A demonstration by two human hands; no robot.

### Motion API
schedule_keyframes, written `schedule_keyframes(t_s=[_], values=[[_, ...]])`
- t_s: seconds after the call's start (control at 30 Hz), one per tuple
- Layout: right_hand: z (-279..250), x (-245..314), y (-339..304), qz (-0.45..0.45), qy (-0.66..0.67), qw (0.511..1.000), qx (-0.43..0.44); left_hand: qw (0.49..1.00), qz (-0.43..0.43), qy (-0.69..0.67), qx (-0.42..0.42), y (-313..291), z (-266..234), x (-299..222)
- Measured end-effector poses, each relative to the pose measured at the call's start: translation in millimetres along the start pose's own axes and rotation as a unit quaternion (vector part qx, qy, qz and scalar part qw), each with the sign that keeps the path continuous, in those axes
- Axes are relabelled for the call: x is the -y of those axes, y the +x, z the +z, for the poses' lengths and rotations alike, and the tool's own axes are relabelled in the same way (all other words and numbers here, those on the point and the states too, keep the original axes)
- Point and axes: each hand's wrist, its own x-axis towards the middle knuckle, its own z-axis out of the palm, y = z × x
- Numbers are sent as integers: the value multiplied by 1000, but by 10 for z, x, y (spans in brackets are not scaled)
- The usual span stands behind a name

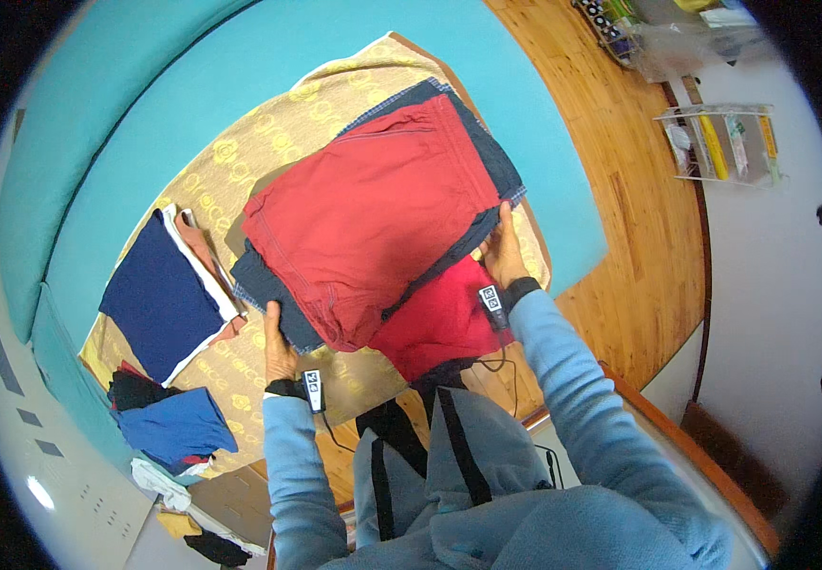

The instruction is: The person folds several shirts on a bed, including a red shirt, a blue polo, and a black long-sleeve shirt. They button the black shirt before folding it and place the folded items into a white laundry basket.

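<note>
i hold a stack of folded clothes between my two hands, lifted just above the patterned cloth. on top lies a pair of red shorts (363,218), folded flat, its stitched seams showing, tilted so one corner points up and away from me. under it sits a dark blue checked garment (491,157), its edges peeking out along the top, the right side and the lower left. my left hand (278,347) grips the lower left corner of the stack; my right hand (503,252) grips its right edge, fingers curled over the blue layer.
</note>
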Motion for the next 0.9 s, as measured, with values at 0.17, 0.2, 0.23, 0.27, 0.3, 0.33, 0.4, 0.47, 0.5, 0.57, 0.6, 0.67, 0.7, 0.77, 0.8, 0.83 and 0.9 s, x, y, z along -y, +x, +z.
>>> schedule_keyframes(t_s=[0.17, 0.2, 0.23, 0.27, 0.3, 0.33, 0.4, 0.47, 0.5, 0.57, 0.6, 0.67, 0.7, 0.77, 0.8, 0.83, 0.9], values=[[201, 80, -171, -3, 112, 959, 262, 968, 151, 196, -32, -2, 405, 146], [235, 89, -236, -27, 84, 964, 252, 957, 184, 213, -61, 10, 457, 198], [273, 90, -295, -27, 114, 957, 265, 949, 194, 232, -94, 45, 498, 243], [316, 73, -347, -25, 91, 971, 221, 942, 182, 251, -126, 84, 508, 270], [356, 57, -382, -22, 71, 983, 166, 932, 197, 267, -147, 114, 495, 289], [408, 30, -386, -23, 30, 989, 144, 933, 194, 262, -153, 144, 470, 306], [454, 8, -359, -36, -14, 990, 136, 934, 197, 244, -170, 173, 371, 289], [432, 5, -297, -63, 42, 991, 112, 961, 164, 182, -126, 144, 265, 249], [370, 13, -285, -192, -313, 916, 160, 973, 124, 152, -123, 113, 217, 209], [241, -1, -305, -284, -562, 767, 123, 931, 123, 308, -154, 58, 207, 120], [181, 30, -296, -321, -589, 730, 136, 914, 188, 332, -137, -69, 216, 125], [118, 31, -284, -282, -494, 801, 187, 897, 220, 369, -103, -191, 297, 38], [127, 22, -262, -260, -417, 842, 225, 908, 229, 344, -70, -267, 342, -3], [162, 28, -213, -200, -333, 892, 231, 878, 323, 352, -31, -392, 454, -65], [231, 36, -141, -69, -194, 957, 206, 884, 311, 348, -18, -411, 519, -113], [271, 76, -106, 33, -103, 983, 148, 886, 319, 337, 3, -452, 564, -157], [322, 168, -40, 108, -15, 988, 105, 877, 341, 339, 13, -499, 626, -252]])
